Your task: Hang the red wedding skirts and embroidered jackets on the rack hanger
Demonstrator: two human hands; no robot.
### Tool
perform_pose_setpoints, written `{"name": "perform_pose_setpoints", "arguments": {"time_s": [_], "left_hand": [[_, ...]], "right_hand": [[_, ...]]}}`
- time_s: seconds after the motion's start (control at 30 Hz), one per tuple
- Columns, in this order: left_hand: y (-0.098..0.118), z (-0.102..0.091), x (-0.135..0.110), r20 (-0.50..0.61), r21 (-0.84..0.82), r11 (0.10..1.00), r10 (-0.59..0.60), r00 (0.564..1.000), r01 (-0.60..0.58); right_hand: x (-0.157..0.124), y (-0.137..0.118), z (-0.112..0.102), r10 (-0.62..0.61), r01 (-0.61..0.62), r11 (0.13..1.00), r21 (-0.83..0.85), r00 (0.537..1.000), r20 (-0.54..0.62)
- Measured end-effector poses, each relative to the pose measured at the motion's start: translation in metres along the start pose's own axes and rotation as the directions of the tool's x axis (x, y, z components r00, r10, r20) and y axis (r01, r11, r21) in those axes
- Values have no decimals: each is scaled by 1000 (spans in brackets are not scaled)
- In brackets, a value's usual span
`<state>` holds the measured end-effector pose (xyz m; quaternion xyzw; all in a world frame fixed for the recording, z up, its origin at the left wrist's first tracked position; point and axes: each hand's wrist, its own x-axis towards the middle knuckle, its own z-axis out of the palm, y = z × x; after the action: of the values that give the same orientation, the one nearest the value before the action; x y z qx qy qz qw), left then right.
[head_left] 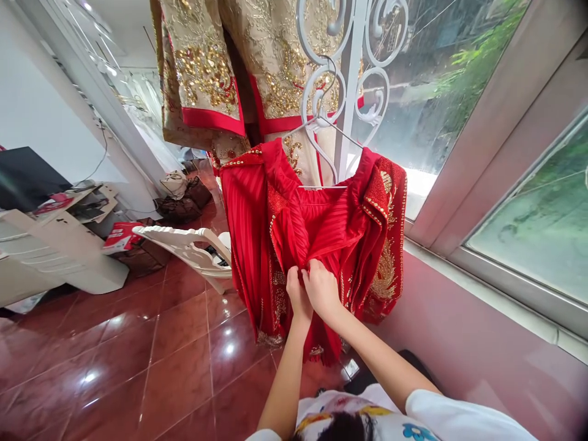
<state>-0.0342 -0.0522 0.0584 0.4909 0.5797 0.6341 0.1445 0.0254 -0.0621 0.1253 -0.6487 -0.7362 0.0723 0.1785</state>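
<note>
A red pleated garment (257, 233) with gold embroidery hangs on a white hanger (321, 125) hooked to a white scrolled metal stand (351, 73). My left hand (297, 293) and my right hand (323, 289) are side by side at the garment's middle, fingers pinched closed on a fold of the red cloth. A beige and gold embroidered garment (206, 67) with red trim hangs behind and above it.
A white chair (193, 245) lies tipped on the red tiled floor (138, 355) to the left. White furniture with papers (59, 245) and a dark screen (25, 174) stand at far left. A pink wall (459, 349) and a window (528, 226) run along the right.
</note>
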Motion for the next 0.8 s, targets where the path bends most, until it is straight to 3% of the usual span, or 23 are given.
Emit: {"name": "perform_pose_setpoints", "arguments": {"time_s": [0.2, 0.33, 0.5, 0.57, 0.6, 0.67, 0.73, 0.8], "left_hand": [[3, -7, -6, 109, 61, 998, -8, 994, 1], [-2, -13, -7, 146, 58, 997, 32, 989, -41], [-14, -11, -10, 206, 22, 995, 90, 974, -97], [-21, -12, -11, 238, 59, 988, 122, 964, -139], [-24, -13, -11, 246, 74, 984, 139, 959, -162], [-29, -16, -10, 227, 103, 974, 174, 958, -201], [-30, -19, -8, 169, 136, 962, 213, 962, -237], [-28, -21, -6, 116, 161, 947, 260, 959, -277]], "right_hand": [[3, 15, 5, -73, 74, 982, 173, 997, -15], [11, 27, -4, -127, 109, 892, 439, 992, 11], [13, 32, -18, -81, 47, 825, 564, 996, 34], [12, 32, -20, -46, -58, 701, 711, 991, 126], [12, 32, -20, -47, -155, 581, 799, 974, 223], [10, 34, -20, -120, -394, 281, 875, 890, 439], [8, 37, -19, -258, -611, 33, 791, 759, 598], [6, 37, -19, -415, -777, -96, 622, 599, 685]]}}
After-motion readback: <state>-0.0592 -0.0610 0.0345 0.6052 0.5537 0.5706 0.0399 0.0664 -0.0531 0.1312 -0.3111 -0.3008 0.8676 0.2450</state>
